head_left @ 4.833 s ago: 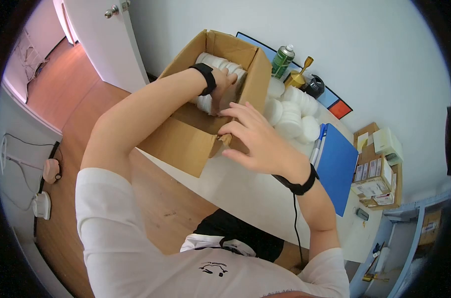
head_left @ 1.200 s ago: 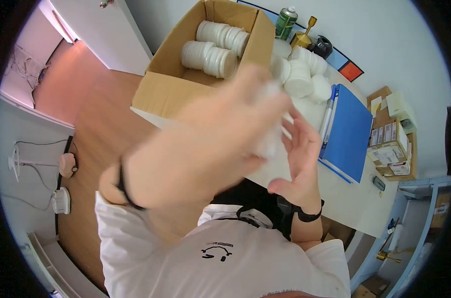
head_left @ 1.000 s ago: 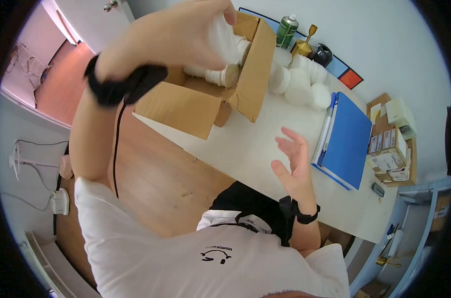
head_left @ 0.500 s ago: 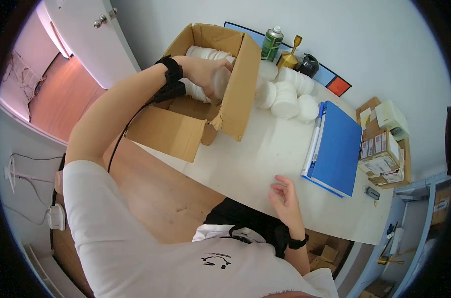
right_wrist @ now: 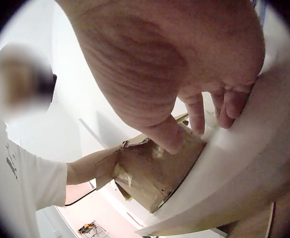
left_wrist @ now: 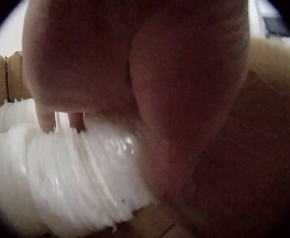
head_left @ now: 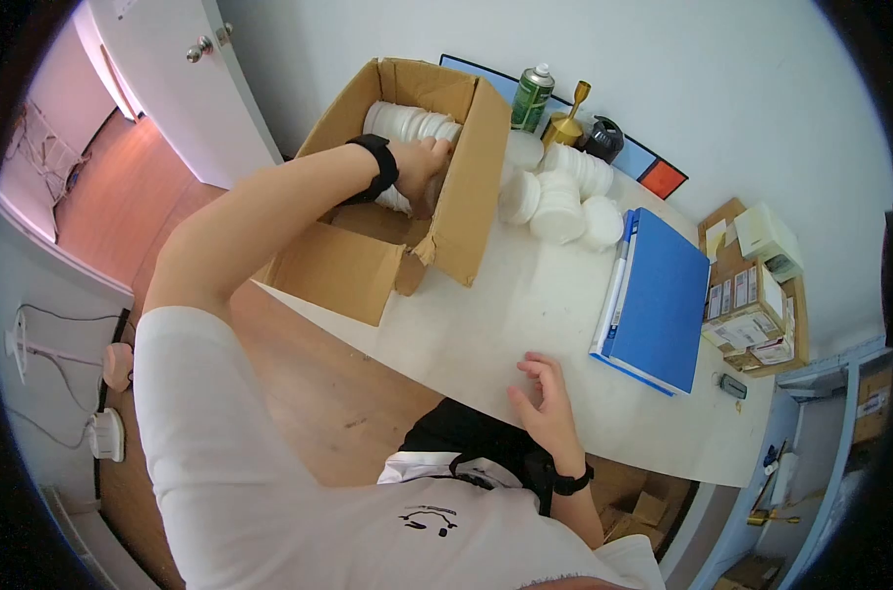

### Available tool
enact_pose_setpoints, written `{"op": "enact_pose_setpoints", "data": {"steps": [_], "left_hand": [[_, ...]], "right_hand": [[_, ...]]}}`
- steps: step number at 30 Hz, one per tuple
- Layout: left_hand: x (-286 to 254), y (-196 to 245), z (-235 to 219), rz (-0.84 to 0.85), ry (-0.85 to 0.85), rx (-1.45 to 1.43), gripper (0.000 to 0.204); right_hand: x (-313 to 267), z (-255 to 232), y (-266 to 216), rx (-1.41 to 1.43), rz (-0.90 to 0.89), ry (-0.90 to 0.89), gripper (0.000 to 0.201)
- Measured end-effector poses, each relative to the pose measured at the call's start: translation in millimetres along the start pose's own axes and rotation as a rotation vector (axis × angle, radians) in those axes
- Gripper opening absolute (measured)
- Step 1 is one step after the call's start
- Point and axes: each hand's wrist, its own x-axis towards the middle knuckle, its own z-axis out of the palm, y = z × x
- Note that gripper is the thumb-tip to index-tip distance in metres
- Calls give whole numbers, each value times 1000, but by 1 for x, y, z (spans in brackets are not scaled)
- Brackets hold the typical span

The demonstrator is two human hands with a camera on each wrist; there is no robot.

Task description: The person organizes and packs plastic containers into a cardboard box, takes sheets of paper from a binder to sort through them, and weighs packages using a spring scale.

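My left hand (head_left: 422,172) is inside the open cardboard box (head_left: 478,162), gripping a white, plastic-wrapped stack of round pieces. In the left wrist view, two fingertips of the left hand (left_wrist: 140,69) lie over the far side of the shiny wrapped stack (left_wrist: 80,173); the thumb side is dark and blurred. White rolls (head_left: 397,121) lie beside that hand in the box. At the table's front edge, my right hand (head_left: 551,418) rests with relaxed, slightly bent fingers and holds nothing. From the right wrist view, the right hand (right_wrist: 174,59) appears above the white tabletop, the box (right_wrist: 157,166) beyond it.
Right of the box stand several white wrapped stacks (head_left: 558,211), a green spray can (head_left: 532,98), a gold object (head_left: 564,128) and a black object (head_left: 604,140). Farther right lie a blue binder (head_left: 660,305) and small boxes (head_left: 746,305). One box flap (head_left: 333,270) sticks out over the table's edge.
The left hand has carried a white stack from in front of the body into the box and sits lower there. The right hand has come away from the stack and down to the table's edge.
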Motion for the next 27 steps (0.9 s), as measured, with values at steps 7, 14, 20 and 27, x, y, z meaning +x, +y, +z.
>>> {"op": "enact_pose_setpoints", "data": {"steps": [7,14,20,27], "left_hand": [[8,-6,25,-15,96,-4,105],[-16,-19,-21,-30,-84,-74,112],[-13,-20,8,-77,76,209,106],[-11,-31,13,6,64,198,109]], "right_hand": [[-1,-2,-2,-15,4,-17,35],[-7,-2,5,-44,-55,-11,31],[-2,-1,13,-38,-99,8,29],[-6,0,9,-58,-122,35,27]]}}
